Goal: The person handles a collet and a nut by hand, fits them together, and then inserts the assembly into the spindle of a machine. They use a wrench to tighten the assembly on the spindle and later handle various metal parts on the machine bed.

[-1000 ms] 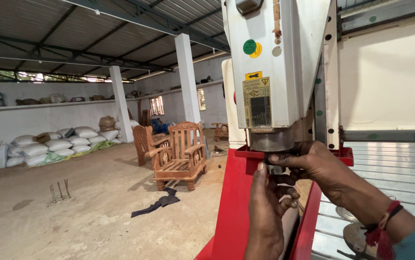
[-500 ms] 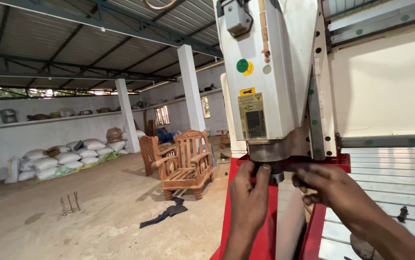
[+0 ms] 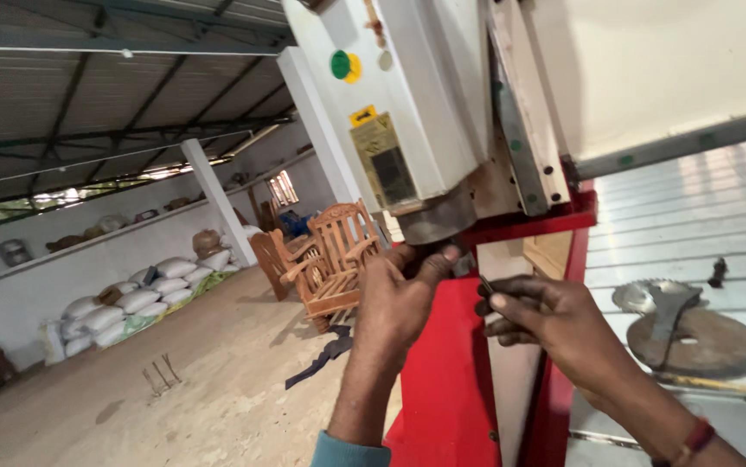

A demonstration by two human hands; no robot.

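Both hands are working under the white machine head [image 3: 407,104] at upper centre. The left hand [image 3: 399,303] is curling up against the dark spindle nose [image 3: 438,225], thumb pressing its underside. The right hand [image 3: 554,320], just right of it, is pinching a thin dark tool [image 3: 483,284] between closed fingers. On the machine's face, one round green sticker [image 3: 340,64] is overlapping one yellow one [image 3: 354,67], with a rectangular yellow-and-black plate [image 3: 383,160] sitting below. At lower left, a heap of white sacks [image 3: 144,298] is lying along the wall. Two wooden chairs [image 3: 325,259] are standing at centre. At right, two round discs [image 3: 693,333] are resting on the ribbed grey bed [image 3: 693,225].
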